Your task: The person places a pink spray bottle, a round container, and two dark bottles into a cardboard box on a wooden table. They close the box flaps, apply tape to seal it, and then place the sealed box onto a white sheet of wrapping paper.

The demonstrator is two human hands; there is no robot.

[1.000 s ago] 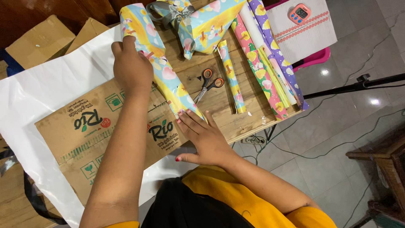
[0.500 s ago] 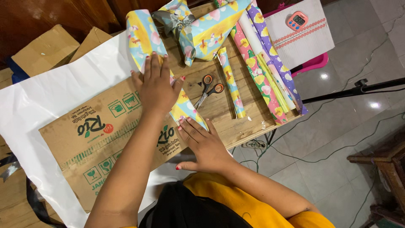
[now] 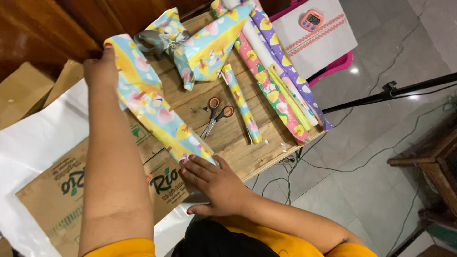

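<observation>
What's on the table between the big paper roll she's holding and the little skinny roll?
In the head view, orange-handled scissors lie on the wooden table, between the big roll and the thin roll.

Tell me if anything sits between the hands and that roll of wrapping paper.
Nothing does. The left hand grips the far end of the wrapping paper roll, and the right hand touches its near end on the flattened cardboard box.
</observation>
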